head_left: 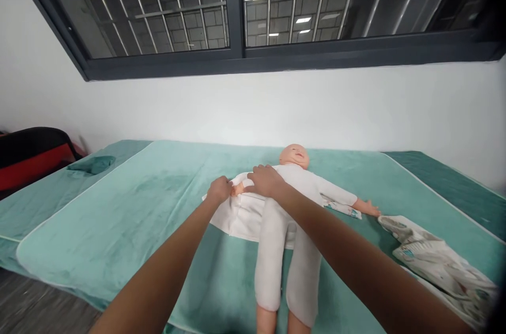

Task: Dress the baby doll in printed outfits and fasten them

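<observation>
A baby doll in white long-sleeved clothes lies on its back on the green bed cover, its head toward the wall. An open white garment is spread partly beneath it on the left. My left hand is closed at the garment's upper left edge, beside the doll's small hand. Wrapped over the doll's sleeved forearm is my right hand, just right of that small hand. What lies under my right fingers is partly hidden. The doll's other arm stretches out to the right.
A crumpled printed white cloth lies at the right, near the doll's outstretched hand. The green bed cover spreads below a white wall and a barred window. A black and red bag stands at the far left.
</observation>
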`<state>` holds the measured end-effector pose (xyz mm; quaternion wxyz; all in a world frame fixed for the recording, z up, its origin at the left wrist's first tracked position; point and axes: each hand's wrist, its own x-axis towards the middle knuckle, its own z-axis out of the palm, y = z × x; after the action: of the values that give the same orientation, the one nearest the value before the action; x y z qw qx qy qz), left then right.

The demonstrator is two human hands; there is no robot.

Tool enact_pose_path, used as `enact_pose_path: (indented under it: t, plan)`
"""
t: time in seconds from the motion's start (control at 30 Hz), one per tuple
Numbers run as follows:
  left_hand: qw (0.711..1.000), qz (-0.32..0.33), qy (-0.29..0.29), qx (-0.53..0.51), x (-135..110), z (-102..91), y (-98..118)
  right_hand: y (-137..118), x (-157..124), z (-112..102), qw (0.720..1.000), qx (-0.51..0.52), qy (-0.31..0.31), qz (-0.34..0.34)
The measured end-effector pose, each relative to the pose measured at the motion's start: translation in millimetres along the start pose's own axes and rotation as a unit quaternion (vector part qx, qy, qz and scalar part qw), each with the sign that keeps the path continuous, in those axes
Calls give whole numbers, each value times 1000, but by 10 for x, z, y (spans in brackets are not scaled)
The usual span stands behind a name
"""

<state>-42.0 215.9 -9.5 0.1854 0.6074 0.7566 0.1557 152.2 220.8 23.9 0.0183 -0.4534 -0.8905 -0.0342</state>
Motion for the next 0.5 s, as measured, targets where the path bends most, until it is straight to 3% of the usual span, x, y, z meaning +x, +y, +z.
enact_pose_path:
  t: [0.23, 0.5]
  plan:
    - [998, -4, 70, 8, -248, -96, 281, 6, -15, -26, 1000, 12, 10, 9]
    - [994, 44, 61, -73, -408, -141, 427, -9, -1, 8, 999, 24, 18, 20]
